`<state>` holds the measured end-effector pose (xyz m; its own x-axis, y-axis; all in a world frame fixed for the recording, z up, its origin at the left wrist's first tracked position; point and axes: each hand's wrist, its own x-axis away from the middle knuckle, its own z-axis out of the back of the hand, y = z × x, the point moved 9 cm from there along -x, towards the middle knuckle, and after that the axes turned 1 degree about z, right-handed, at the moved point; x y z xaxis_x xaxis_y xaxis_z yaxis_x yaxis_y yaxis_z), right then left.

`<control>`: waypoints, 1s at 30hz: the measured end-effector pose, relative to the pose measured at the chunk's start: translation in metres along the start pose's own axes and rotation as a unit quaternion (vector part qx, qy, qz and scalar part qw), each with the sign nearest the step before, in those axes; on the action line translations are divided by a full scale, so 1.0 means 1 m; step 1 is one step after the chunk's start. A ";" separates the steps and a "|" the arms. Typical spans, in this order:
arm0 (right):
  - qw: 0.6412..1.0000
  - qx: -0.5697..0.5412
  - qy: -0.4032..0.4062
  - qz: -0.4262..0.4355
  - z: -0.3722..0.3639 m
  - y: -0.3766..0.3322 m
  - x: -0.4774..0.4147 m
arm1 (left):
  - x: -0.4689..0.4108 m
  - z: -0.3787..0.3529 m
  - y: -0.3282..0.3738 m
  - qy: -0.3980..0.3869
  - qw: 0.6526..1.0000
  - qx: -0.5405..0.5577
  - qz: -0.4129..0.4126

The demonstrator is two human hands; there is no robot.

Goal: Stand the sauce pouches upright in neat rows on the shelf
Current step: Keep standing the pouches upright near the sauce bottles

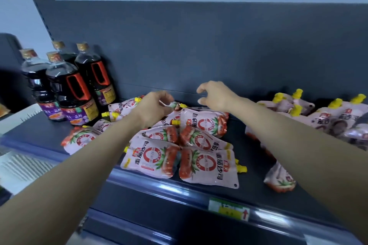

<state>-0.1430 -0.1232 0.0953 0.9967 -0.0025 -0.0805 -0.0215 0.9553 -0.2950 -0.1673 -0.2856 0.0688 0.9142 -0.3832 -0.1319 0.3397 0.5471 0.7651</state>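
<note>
- Soy sauce bottles (67, 93) stand upright at the shelf's (249, 189) left end, just beside the heap.
- Left hand (153, 108) sits over the rear of the heap, fingers pinched narrow on the top edge of a tomato sauce pouch (171, 104); that pouch lies directly under it.
- Tomato sauce pouches (179, 149) lie flat and jumbled mid-shelf, long axes mostly running left-right, spouts pointing outward.
- Right hand (215, 96) hovers wide and empty just right of the left, above the rearmost pouch (205, 122).
- More yellow-capped pouches (328, 117) lean at the far right, well apart from both hands.
</note>
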 end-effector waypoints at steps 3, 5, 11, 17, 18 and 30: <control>0.999 -0.001 -0.025 -0.020 -0.018 -0.002 -0.024 | -0.015 -0.006 -0.026 -0.027 0.999 -0.022 0.007; 0.999 0.000 -0.034 -0.033 -0.026 0.000 -0.037 | -0.023 -0.015 -0.039 -0.051 0.998 -0.038 0.010; 0.994 0.029 -0.097 -0.037 -0.053 0.013 -0.066 | -0.046 -0.046 -0.057 -0.101 0.993 -0.058 0.030; 0.973 0.104 -0.205 -0.005 -0.082 0.024 -0.098 | -0.061 -0.075 -0.068 -0.099 0.987 -0.108 0.073; 0.968 0.122 -0.218 0.008 -0.087 0.023 -0.103 | -0.062 -0.078 -0.069 -0.093 0.985 -0.120 0.076; 0.912 0.253 -0.285 0.150 -0.111 0.005 -0.129 | -0.067 -0.087 -0.070 -0.014 0.985 -0.134 0.112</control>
<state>-0.2801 -0.1506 -0.0018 0.8335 0.2989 0.4647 -0.4055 0.9022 0.1471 -0.2329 -0.2337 -0.0311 0.9675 -0.2495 0.0409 0.1806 0.7952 0.5788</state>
